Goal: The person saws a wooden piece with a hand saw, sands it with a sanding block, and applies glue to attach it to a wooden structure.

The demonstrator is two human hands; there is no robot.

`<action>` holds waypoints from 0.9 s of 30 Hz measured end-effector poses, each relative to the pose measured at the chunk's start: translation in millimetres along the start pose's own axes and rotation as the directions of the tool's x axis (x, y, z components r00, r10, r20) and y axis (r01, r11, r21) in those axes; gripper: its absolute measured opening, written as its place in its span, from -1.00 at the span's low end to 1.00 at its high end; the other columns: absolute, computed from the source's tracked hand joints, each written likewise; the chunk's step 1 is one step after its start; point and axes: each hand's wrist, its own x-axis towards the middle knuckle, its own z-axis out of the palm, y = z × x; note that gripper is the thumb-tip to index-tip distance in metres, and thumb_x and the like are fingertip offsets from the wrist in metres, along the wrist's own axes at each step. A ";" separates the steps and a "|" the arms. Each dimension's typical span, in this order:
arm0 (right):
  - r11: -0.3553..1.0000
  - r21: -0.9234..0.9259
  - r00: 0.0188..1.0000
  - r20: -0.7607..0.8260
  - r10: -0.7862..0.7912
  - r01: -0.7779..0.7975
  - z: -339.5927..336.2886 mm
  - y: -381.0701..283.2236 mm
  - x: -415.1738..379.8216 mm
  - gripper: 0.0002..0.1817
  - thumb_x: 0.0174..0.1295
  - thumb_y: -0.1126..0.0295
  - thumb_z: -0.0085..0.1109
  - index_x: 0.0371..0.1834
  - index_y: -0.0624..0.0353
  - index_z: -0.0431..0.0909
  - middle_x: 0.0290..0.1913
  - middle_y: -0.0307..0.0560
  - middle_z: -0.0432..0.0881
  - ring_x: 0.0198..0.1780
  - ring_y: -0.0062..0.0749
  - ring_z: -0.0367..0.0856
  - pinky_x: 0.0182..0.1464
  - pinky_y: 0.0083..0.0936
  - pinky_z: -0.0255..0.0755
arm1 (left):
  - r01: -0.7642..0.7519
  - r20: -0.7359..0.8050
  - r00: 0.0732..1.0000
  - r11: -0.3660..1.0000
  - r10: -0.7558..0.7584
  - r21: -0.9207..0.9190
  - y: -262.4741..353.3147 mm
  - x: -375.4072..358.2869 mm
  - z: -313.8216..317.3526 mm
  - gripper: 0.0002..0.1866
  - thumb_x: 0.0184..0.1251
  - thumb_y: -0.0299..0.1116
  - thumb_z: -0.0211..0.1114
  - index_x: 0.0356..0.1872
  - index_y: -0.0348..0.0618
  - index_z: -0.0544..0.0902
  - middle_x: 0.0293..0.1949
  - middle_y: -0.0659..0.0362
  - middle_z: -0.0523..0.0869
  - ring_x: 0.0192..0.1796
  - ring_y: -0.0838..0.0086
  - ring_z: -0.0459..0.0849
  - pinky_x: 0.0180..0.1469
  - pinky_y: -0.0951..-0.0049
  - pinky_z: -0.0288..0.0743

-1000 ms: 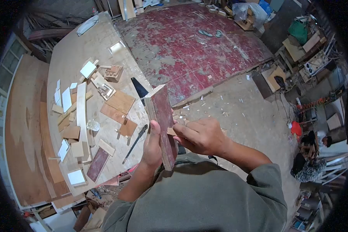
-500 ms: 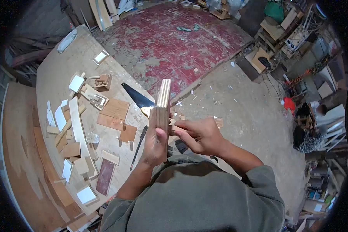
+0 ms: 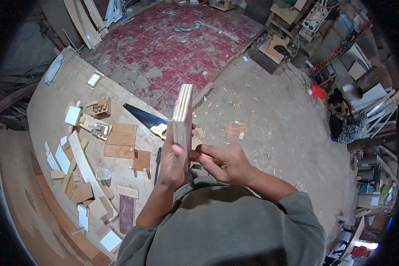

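A thick plywood piece (image 3: 181, 108) with striped layered edges stands upright in front of my body. Wrapped round its left side and lower part is my left hand (image 3: 174, 162), thumb toward me. My right hand (image 3: 224, 163) pinches a small brown wooden piece (image 3: 194, 155) against the plywood's right face. The far side of that face is hidden. Just left of the plywood lies a handsaw (image 3: 146, 119) with a light wooden handle on the table.
The wooden table (image 3: 124, 95) on the left bears brown panels (image 3: 122, 135), white-faced blocks (image 3: 73, 115), a clear cup (image 3: 103, 174) and a long curved strip (image 3: 86, 164). Wood scraps lie on the floor (image 3: 270, 133). A person (image 3: 348, 119) is at the far right.
The view has turned, so the table and floor sit differently in the frame. Both hands still hold their pieces; the plywood is tilted slightly differently.
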 end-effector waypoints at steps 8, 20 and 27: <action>0.991 -0.095 0.990 -0.094 -0.105 0.096 -10.8 -2.3 3.6 -0.79 0.29 0.35 0.29 -0.08 0.18 0.68 -0.52 0.04 0.61 -0.58 -0.20 0.64 -0.49 -0.36 0.48 | -0.042 0.041 0.998 0.989 0.048 -0.141 0.3 0.5 10.6 0.03 0.34 0.45 -0.01 0.48 -0.33 0.14 0.33 0.04 0.39 0.32 0.36 0.40 0.33 0.27 0.31; 0.999 -0.022 0.996 -0.072 -0.050 0.048 -6.3 2.5 -5.8 -0.77 0.25 0.36 0.33 -0.09 0.23 0.68 -0.56 0.06 0.59 -0.58 -0.18 0.65 -0.49 -0.36 0.47 | -0.141 -0.007 0.990 0.989 0.141 -0.036 8.5 9.1 22.6 0.06 0.35 0.44 0.00 0.48 -0.41 0.12 0.29 0.01 0.40 0.32 0.31 0.40 0.38 0.25 0.23; 0.988 -0.108 0.966 -0.219 -0.134 0.113 -23.2 4.8 6.6 -0.77 0.26 0.36 0.33 -0.09 0.25 0.69 -0.54 0.05 0.61 -0.56 -0.22 0.66 -0.49 -0.35 0.49 | -0.069 -0.022 0.997 0.995 0.068 -0.078 0.4 -1.2 28.8 0.03 0.37 0.45 -0.04 0.44 -0.42 0.21 0.32 -0.02 0.41 0.31 0.32 0.41 0.36 0.27 0.25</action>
